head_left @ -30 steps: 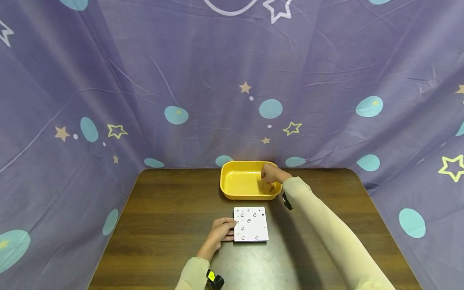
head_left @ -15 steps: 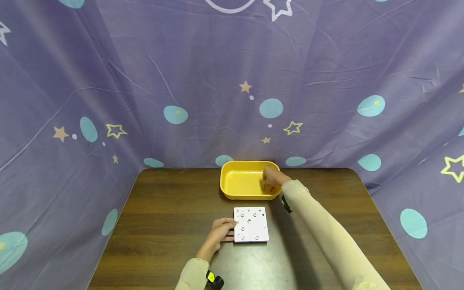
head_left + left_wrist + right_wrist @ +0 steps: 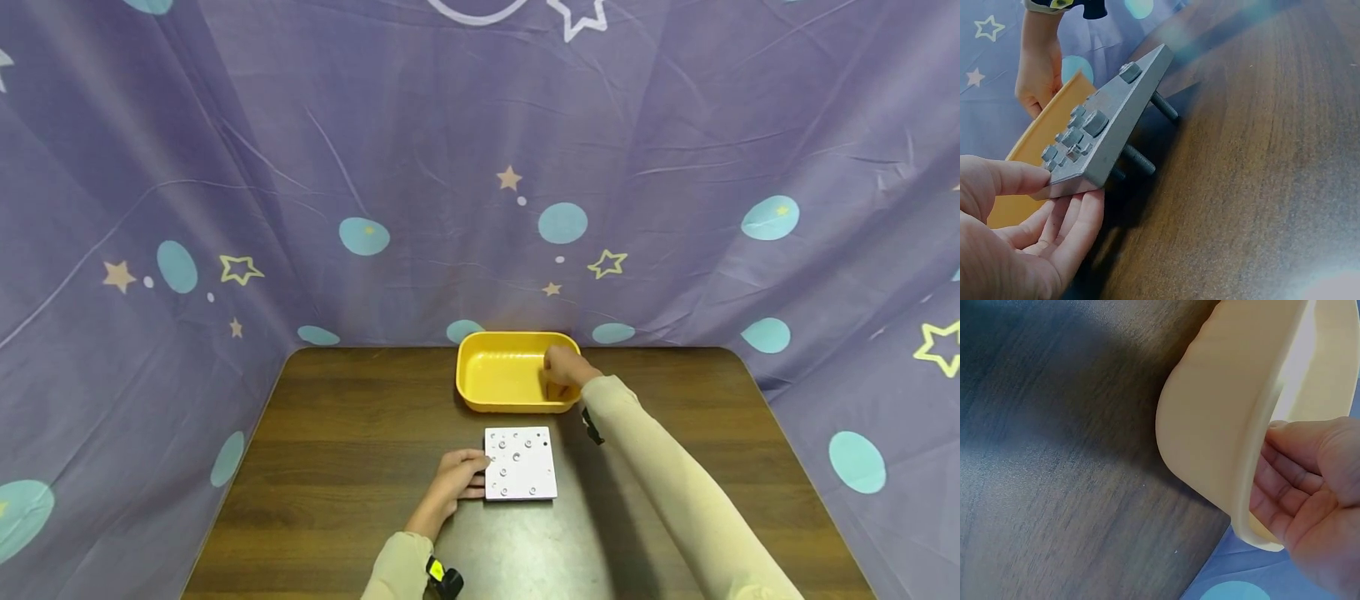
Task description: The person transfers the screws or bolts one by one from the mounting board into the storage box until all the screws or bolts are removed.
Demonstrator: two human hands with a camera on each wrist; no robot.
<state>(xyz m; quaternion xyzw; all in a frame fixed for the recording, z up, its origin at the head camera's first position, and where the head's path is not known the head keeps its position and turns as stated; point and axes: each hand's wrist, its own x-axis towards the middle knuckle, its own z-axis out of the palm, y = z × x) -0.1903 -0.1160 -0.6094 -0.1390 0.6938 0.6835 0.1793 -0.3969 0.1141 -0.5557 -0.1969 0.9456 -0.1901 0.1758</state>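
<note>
My left hand point(image 3: 452, 482) pinches the left edge of a square white plate point(image 3: 538, 475), thumb on top and fingers below. Several hex-head bolts point(image 3: 1095, 123) of different sizes sit in the plate, and in the left wrist view threaded shanks point(image 3: 1140, 161) stick out beneath it. The plate is raised off the table on these shanks. My right hand point(image 3: 564, 367) reaches down into the right end of a yellow plastic bin point(image 3: 495, 407). In the right wrist view its fingers point(image 3: 1285, 494) bend behind the bin wall; the fingertips and anything between them are hidden.
Both the plate and the bin stand on a dark wood table point(image 3: 337, 467), the bin behind the plate at the back edge. A purple patterned curtain point(image 3: 450, 150) hangs round the back and sides.
My right hand has shifted very slightly to the right inside the bin. The left hand and plate stay in place.
</note>
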